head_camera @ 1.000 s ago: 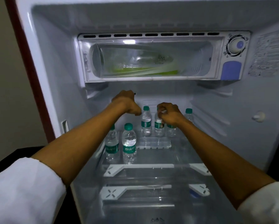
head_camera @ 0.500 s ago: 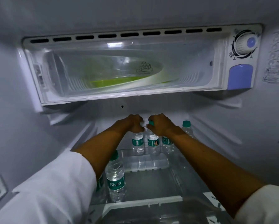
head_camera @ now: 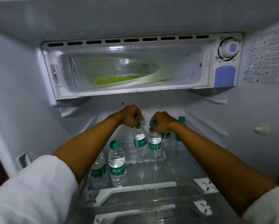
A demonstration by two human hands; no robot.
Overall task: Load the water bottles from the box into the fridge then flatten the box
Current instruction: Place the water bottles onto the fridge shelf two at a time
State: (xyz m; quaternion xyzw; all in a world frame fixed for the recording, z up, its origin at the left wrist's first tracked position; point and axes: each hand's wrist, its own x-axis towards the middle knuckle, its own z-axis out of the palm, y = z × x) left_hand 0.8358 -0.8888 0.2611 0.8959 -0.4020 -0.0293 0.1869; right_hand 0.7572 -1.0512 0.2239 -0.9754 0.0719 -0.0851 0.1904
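Small clear water bottles with green caps and green labels stand on the fridge's glass shelf [head_camera: 153, 173]. My left hand [head_camera: 130, 116] grips the neck of one bottle [head_camera: 140, 141] near the back of the shelf. My right hand [head_camera: 162, 122] grips the neck of the bottle beside it [head_camera: 155, 143]. Two more bottles [head_camera: 180, 135] stand behind my right wrist, partly hidden. At the front left stands a bottle [head_camera: 117, 164] with another [head_camera: 99, 170] half hidden by my left forearm. The box is out of view.
A clear freezer compartment [head_camera: 129, 70] with a green tray inside hangs above the shelf. The thermostat dial [head_camera: 229, 48] and a lilac panel sit at its right. White shelf brackets [head_camera: 204, 185] lie at the front right. Fridge walls close in on both sides.
The camera has leaned further into the fridge. Both hands moved from above the back bottles down onto two bottle necks and now hold them close together.
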